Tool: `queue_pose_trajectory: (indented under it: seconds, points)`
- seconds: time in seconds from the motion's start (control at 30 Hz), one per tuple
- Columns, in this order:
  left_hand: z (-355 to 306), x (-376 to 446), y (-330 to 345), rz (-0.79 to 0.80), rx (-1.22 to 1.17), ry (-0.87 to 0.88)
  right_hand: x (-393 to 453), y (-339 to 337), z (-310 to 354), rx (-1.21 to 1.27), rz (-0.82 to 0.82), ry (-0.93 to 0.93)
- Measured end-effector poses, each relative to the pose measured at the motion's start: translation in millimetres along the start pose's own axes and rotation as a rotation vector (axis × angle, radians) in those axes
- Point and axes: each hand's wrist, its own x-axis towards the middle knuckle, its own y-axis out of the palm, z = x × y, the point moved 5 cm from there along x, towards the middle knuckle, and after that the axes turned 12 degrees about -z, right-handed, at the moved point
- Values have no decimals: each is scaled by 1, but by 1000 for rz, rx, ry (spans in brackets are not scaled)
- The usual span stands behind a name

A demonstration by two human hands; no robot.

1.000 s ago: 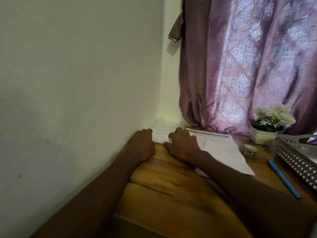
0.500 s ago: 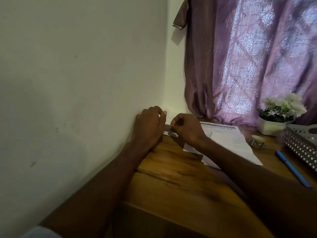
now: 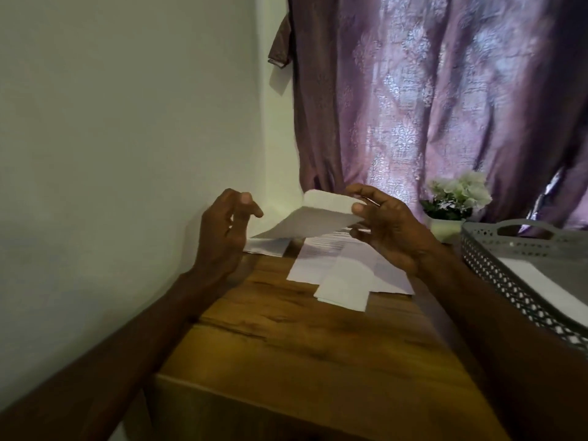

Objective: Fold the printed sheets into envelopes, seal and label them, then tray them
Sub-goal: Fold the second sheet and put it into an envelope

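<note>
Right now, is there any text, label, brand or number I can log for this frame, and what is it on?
None can be read.
Printed sheet on the wooden table: dark heading and several lines of print, too blurred to read.
Envelope pinched in the right hand: no writing shows.
Grey tray: no writing shows.

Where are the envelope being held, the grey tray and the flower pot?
envelope [image 3: 305, 222]: head view, its shaded face.
grey tray [image 3: 496, 259]: head view, perforated wall.
flower pot [image 3: 445, 229]: head view, white side.
</note>
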Motion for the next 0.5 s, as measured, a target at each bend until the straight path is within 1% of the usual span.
queue_pose_trajectory:
  seconds: [0.1,0.2,0.23,0.27,0.33,0.4,0.5]
  points:
    - [-17,4,2,33,-46,0,-2,-17,5,154,113,85]
    - [-39,9,11,106,-71,-100,-9,-30,6,232,248,132]
    - [-47,12,21,182,-68,-154,-10,-36,5,253,278,139]
    - [-54,15,33,294,-53,-216,-12,-38,4,263,298,144]
    - [-62,18,64,588,-7,-359,-14,-41,2,294,339,145]
    - [-65,12,94,841,1,-484,-13,-39,3,363,380,144]
    - [-67,-9,133,1109,-75,-606,-12,-29,6,518,457,176]
